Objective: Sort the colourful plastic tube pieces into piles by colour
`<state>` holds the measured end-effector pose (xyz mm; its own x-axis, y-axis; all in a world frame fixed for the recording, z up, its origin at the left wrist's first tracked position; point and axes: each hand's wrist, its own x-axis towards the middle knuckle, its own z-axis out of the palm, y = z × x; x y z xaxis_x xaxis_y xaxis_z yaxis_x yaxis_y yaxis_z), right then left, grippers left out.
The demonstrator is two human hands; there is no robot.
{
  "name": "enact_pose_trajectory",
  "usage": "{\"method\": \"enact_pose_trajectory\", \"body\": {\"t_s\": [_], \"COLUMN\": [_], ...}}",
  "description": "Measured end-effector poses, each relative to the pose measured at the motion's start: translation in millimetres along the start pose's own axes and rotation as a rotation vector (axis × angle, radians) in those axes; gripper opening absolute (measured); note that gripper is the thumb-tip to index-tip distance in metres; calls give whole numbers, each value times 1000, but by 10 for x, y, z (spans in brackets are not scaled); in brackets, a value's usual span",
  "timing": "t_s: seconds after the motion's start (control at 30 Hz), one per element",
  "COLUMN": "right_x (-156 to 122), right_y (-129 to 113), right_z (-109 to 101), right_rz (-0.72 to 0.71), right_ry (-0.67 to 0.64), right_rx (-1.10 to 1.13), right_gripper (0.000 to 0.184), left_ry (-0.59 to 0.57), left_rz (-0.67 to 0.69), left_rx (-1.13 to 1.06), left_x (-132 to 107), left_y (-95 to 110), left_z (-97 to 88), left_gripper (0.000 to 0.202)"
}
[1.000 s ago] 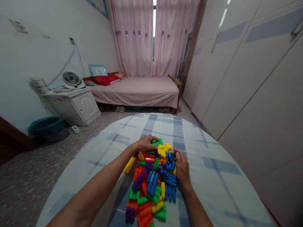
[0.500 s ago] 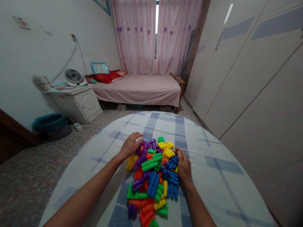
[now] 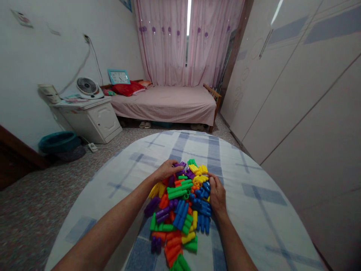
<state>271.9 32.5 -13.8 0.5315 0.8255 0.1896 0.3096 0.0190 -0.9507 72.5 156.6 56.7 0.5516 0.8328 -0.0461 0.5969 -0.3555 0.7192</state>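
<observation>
The toy blocks (image 3: pixel 181 214) lay in a loose heap on the table (image 3: pixel 254 233). The left hand (image 3: pixel 166 170) was at the purple blocks (image 3: pixel 182 164), the right hand (image 3: pixel 218 194) beside the blue blocks (image 3: pixel 202 207); whether either gripped, I could not tell. A careless push could have made the upper green block (image 3: pixel 177 191) slide.

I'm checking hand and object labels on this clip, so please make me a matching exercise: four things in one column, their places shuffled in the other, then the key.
Things:
1. Left hand
2. Right hand
3. Fan
4. Bin

Places:
A. On the floor
B. Beside the blue blocks
C. On the white cabinet
D. At the purple blocks

Right pairs:
1-D
2-B
3-C
4-A
</observation>
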Motion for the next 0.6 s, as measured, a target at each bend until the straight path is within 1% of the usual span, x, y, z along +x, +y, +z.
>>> {"method": "enact_pose_trajectory", "body": {"t_s": [0.1, 0.17, 0.27, 0.37, 0.43, 0.47, 0.57, 0.6], "right_x": [6, 5, 2, 0, 0, 1, 2, 2], "right_y": [4, -2, -15, -24, -27, -28, -30, -30], "right_z": [5, 6, 2, -3, -7, -9, -10, -10], "right_rz": [-12, -20, -23, -20, -18, -17, -20, -22], "right_ry": [2, 0, 1, 3, 6, 8, 12, 15], "right_rx": [-7, -10, -17, -25, -34, -38, -42, -42], "right_gripper": [45, 45, 45, 45, 45, 46, 46, 46], "left_ry": [35, 72, 116, 189, 223, 231, 203, 193], "left_rz": [101, 195, 393, 541, 604, 635, 719, 745], "left_rx": [-95, -89, 29, 203, 320, 378, 553, 601], "left_x": [-234, -441, -791, -1143, -1360, -1460, -1694, -1744], "left_y": [172, 274, 363, 337, 270, 230, 127, 105], "left_z": [-9, 23, 121, 257, 360, 414, 572, 617], "left_gripper": [38, 33, 30, 34, 40, 46, 77, 84]}}
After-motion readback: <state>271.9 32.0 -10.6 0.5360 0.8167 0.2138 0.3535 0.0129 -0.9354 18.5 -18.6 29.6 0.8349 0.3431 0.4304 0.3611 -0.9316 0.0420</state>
